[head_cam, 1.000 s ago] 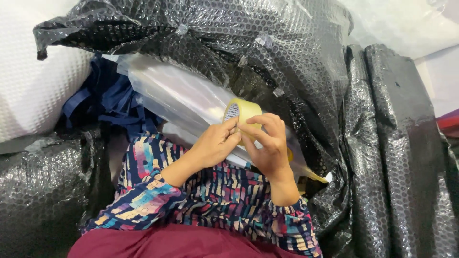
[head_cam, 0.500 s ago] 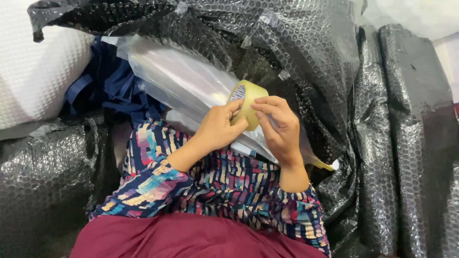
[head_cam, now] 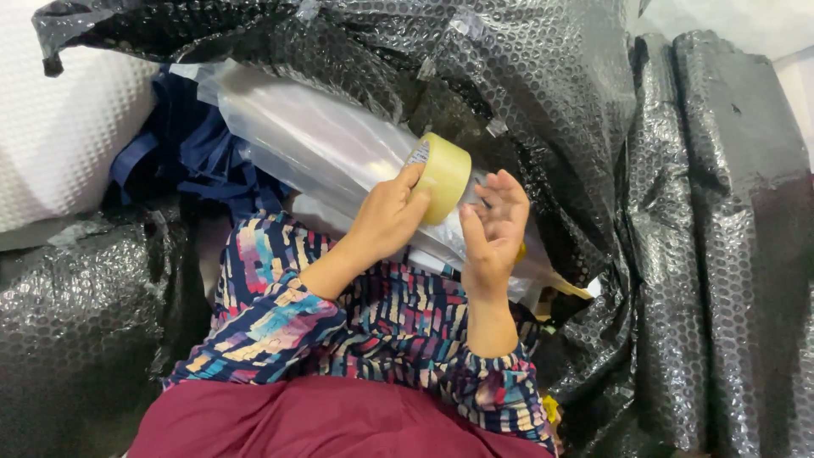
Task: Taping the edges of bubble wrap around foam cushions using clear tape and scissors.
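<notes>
Tape roll (head_cam: 441, 176), one only, pale yellow, stands on edge against a clear plastic package (head_cam: 314, 144), near the middle of the view. Left hand (head_cam: 388, 214) grips the roll from the near side, fingers curled on its rim and thumb on the flat face. Right hand (head_cam: 493, 222) sits just beside the roll, fingers spread and loosely bent, palm toward it; whether the fingertips touch the tape cannot be told. Count: two hands, one roll, one clear package, one heap of dark blue straps (head_cam: 191, 148) at the package's left end. Black bubble wrap (head_cam: 526, 76) drapes over the package's far side; two further black-wrapped bundles (head_cam: 729, 220) stand side by side at the right edge, and another black-wrapped mass (head_cam: 76, 314) fills the lower left. White padded sheet (head_cam: 59, 136) occupies the upper left. Open room is slight: the hands work in a pocket hemmed in by wrap on three sides, with the patterned sleeves (head_cam: 339, 331) closing the near side.
</notes>
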